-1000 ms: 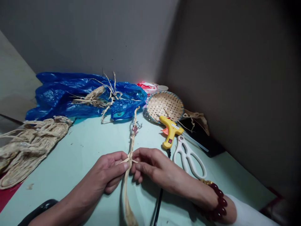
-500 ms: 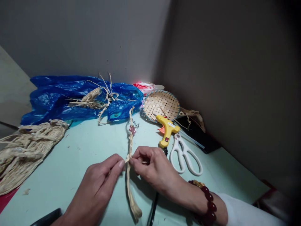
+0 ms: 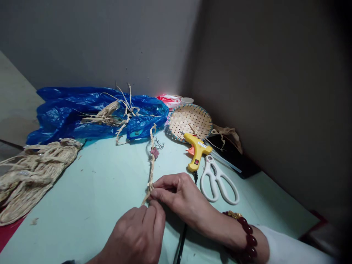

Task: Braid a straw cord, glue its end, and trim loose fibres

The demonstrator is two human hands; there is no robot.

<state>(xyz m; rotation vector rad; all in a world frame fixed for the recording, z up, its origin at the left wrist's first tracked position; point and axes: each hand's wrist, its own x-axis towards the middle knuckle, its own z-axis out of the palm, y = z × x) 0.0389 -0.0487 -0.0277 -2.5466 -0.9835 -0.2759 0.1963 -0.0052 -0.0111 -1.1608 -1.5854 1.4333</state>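
Observation:
A pale braid of dried plant fibre (image 3: 152,168) runs away from me across the table, its far end near the blue bag. My right hand (image 3: 176,194) pinches the braid's near end between thumb and forefinger. Just below it, my left hand (image 3: 137,231) is closed with its back toward me, around the loose strands; a strand (image 3: 145,198) shows between the two hands. The strands' lower ends are hidden behind the left hand. Beside the braid's far part lie a small purplish piece (image 3: 154,153) and some thin metal pins (image 3: 160,143).
Right of the braid lie a yellow glue gun (image 3: 198,150), white-handled scissors (image 3: 218,181) and a woven basket (image 3: 190,121). A blue plastic bag (image 3: 63,110) with fibre on it lies at the back. Bundled fibre braids (image 3: 35,179) sit at left. A black cord (image 3: 180,242) passes beneath my right arm.
My left hand has moved down and right, from pinching a strand beside the braid to closing around strands below it. My right hand keeps its pinch.

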